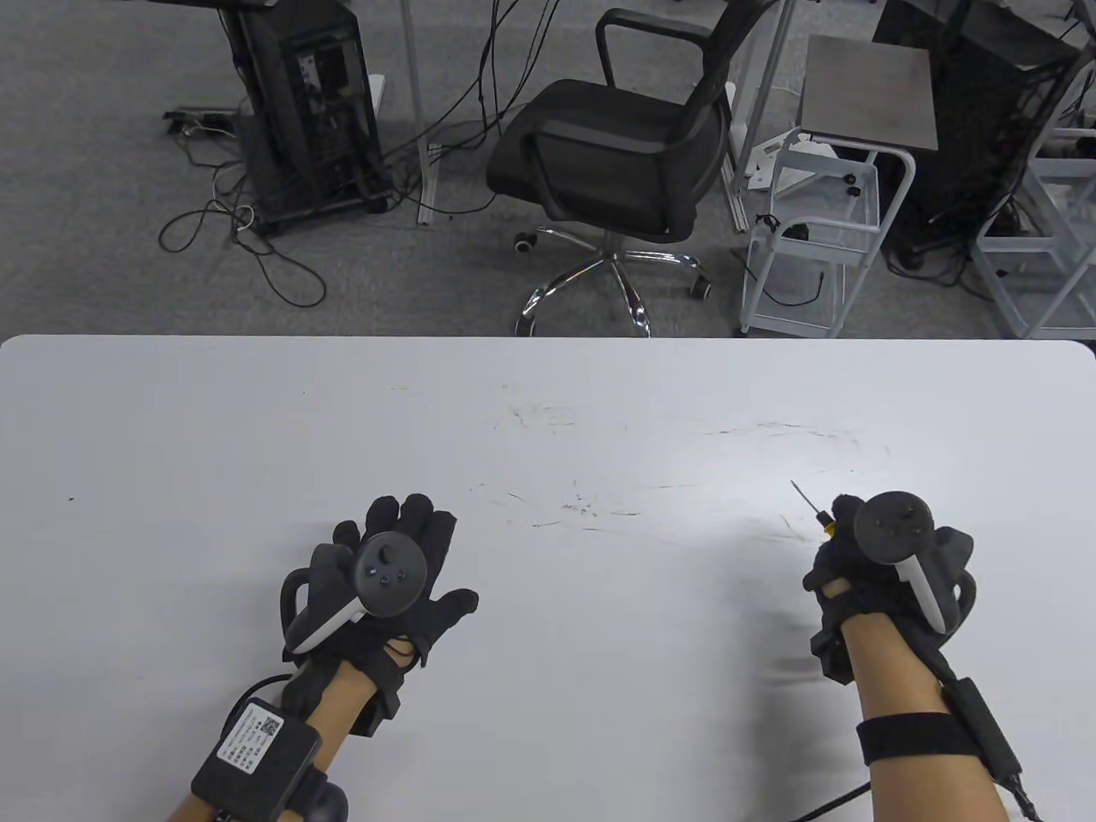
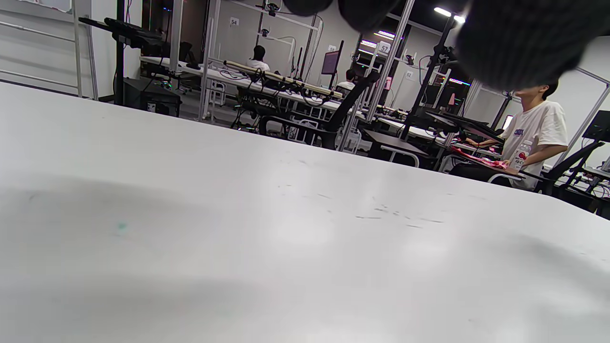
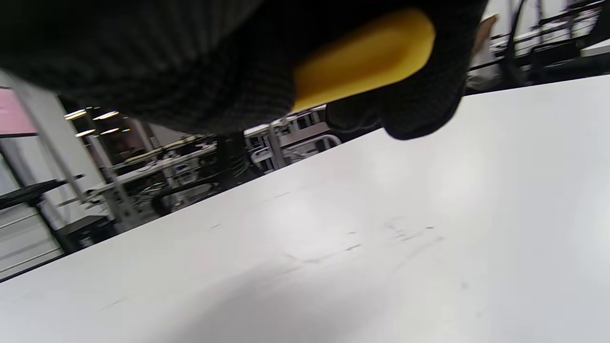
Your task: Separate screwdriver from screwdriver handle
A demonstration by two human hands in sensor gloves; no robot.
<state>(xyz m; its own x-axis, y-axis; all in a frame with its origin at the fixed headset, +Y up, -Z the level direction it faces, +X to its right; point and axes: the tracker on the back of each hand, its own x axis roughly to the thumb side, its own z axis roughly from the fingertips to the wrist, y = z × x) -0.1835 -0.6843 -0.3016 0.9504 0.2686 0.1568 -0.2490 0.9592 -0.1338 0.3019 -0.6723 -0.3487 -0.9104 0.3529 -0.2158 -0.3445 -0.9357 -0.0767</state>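
My right hand grips a screwdriver with a yellow handle. Its thin dark shaft sticks out of the fist, pointing up and to the left over the white table. In the right wrist view my gloved fingers wrap the yellow handle, a little above the table. My left hand lies flat on the table at the lower left, fingers spread, holding nothing. In the left wrist view only its dark fingertips show at the top edge.
The table's far edge runs across the middle of the table view. Beyond it stand a black office chair, a computer tower and a white cart. Faint scuff marks lie between my hands.
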